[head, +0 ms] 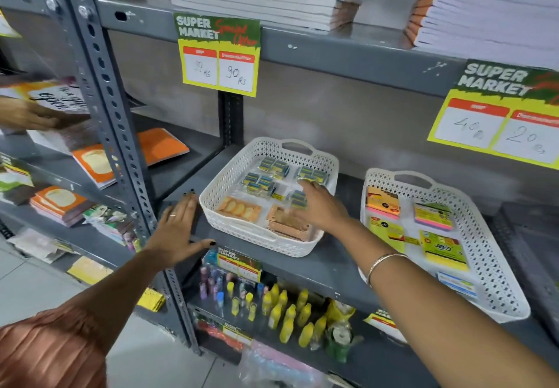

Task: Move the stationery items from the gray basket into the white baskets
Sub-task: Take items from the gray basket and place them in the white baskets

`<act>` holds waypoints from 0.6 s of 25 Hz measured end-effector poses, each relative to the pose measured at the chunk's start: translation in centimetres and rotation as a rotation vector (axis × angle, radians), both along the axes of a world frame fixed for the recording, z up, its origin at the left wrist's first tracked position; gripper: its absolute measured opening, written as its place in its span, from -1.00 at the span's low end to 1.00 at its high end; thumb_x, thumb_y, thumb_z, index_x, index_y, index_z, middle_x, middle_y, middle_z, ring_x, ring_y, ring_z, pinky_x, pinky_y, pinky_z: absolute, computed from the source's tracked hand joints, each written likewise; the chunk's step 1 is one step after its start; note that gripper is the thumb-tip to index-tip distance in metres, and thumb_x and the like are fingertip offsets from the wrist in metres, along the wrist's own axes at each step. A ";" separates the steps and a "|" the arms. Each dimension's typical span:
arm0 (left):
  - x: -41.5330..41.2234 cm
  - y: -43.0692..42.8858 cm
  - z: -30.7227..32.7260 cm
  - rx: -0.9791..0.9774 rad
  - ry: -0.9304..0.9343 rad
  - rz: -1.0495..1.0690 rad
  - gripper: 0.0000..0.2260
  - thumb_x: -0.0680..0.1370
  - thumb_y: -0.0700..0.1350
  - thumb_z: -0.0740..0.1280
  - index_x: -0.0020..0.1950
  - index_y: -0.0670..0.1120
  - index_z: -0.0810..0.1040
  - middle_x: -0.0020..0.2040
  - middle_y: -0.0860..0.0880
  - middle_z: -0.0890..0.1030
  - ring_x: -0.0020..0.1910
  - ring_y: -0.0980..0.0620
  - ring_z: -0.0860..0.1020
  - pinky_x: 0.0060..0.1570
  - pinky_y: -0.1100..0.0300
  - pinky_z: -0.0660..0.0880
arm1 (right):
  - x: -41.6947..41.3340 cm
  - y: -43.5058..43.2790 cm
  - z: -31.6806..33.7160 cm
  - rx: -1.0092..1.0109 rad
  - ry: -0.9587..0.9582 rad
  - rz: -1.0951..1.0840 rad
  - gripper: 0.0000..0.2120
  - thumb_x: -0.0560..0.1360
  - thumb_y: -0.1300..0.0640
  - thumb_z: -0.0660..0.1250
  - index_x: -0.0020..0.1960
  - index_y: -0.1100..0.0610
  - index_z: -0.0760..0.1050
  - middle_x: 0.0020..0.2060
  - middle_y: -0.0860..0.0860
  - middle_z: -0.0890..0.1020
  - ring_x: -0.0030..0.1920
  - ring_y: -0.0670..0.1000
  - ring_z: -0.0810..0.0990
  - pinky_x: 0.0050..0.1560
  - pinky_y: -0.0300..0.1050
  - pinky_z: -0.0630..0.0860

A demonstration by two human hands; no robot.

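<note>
Two white perforated baskets stand on the grey shelf [326, 266]. The left white basket [211, 206] holds small blue-and-yellow packets [266, 175], an orange packet [239, 209] and a pinkish box [287, 224]. My right hand [323, 209] reaches into it palm down, fingers stretched over the packets, with nothing clearly gripped. My left hand [178, 230] lies flat and open on the shelf, just left of that basket. The right white basket [496, 236] contains sticky-note pads [432, 216] in yellow, orange and pink. No gray basket is in view.
A perforated steel post [115, 145] rises left of my left hand. Notebook stacks [257, 0] fill the upper shelf, with price cards [219, 54] hanging from its edge. Yellow bottles [287, 315] crowd the shelf below. Another person's hand [24, 115] holds a notebook at far left.
</note>
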State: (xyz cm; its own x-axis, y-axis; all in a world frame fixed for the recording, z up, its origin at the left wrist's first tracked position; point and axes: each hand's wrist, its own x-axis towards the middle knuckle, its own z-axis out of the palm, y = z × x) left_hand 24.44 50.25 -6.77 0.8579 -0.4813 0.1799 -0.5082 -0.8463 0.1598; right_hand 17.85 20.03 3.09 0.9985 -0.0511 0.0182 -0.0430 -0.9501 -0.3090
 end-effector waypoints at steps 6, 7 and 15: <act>-2.1 -7.3 6.8 -0.146 -0.191 -0.207 -0.11 0.43 0.45 -0.08 0.50 -0.22 -0.04 0.51 -0.21 0.05 0.50 -0.01 -0.12 0.42 0.18 -0.29 | -3.2 -8.9 3.0 0.007 -0.165 -0.266 -0.44 0.52 -0.09 0.27 0.41 0.16 0.27 0.34 0.15 0.43 0.37 0.16 0.37 0.27 0.06 0.44; -2.6 -10.1 7.8 -0.152 -0.210 -0.277 -0.13 0.45 0.43 -0.07 0.50 -0.21 -0.02 0.51 -0.20 0.05 0.51 -0.05 -0.09 0.43 0.16 -0.26 | -4.3 -10.8 3.2 0.018 -0.175 -0.311 -0.45 0.52 -0.07 0.28 0.41 0.17 0.28 0.32 0.17 0.45 0.36 0.17 0.38 0.25 0.07 0.45; -12.8 -33.0 10.1 -0.141 -0.090 -0.869 -0.11 0.39 0.48 -0.16 0.51 -0.13 -0.04 0.53 -0.12 -0.03 0.50 -0.05 -0.06 0.44 -0.03 0.02 | -16.0 -25.2 2.4 0.002 -0.098 -0.669 -0.53 0.53 0.05 0.26 0.40 0.17 0.30 0.34 0.20 0.43 0.36 0.19 0.40 0.31 0.05 0.40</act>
